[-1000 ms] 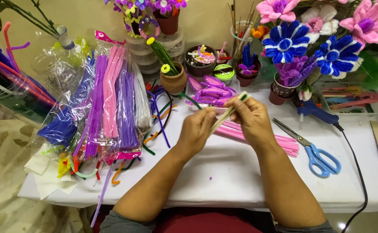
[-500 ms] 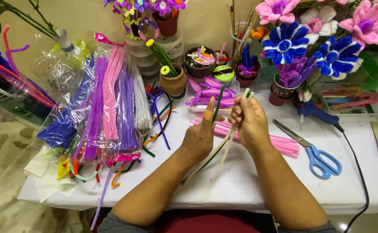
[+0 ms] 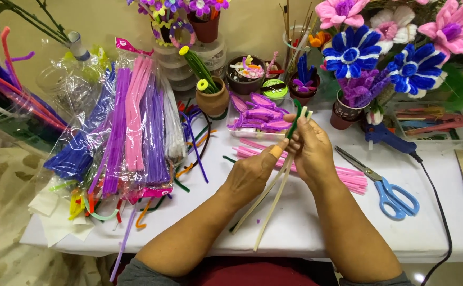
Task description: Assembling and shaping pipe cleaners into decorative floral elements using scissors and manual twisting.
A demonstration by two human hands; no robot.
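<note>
Nearest the camera, both forearms reach over the white table point(image 3: 305, 233) and meet above its middle. The left hand point(image 3: 250, 175) is closed, its bandaged thumb and fingers pinching a small bundle of pipe cleaners point(image 3: 274, 185), cream strands with one dark green. The right hand point(image 3: 313, 151) wraps around the same bundle a little higher. The bundle's long axis runs diagonally, from loose ends hanging low toward the body up and away to tips just above the right fingers; the right hand sits nearer those upper tips, the left nearer the trailing ends. How many strands there are is hard to tell, as the palms hide the middle stretch. Just beyond the hands lie loose pink pipe cleaners point(image 3: 348, 177), with blue-handled scissors point(image 3: 387, 185) to the right. To the left lie bagged pipe cleaners point(image 3: 131, 132) in purple, pink and blue. Farther back stand small clay pots and finished blue chenille flowers point(image 3: 353, 53), partly cut off at the top edge.
</note>
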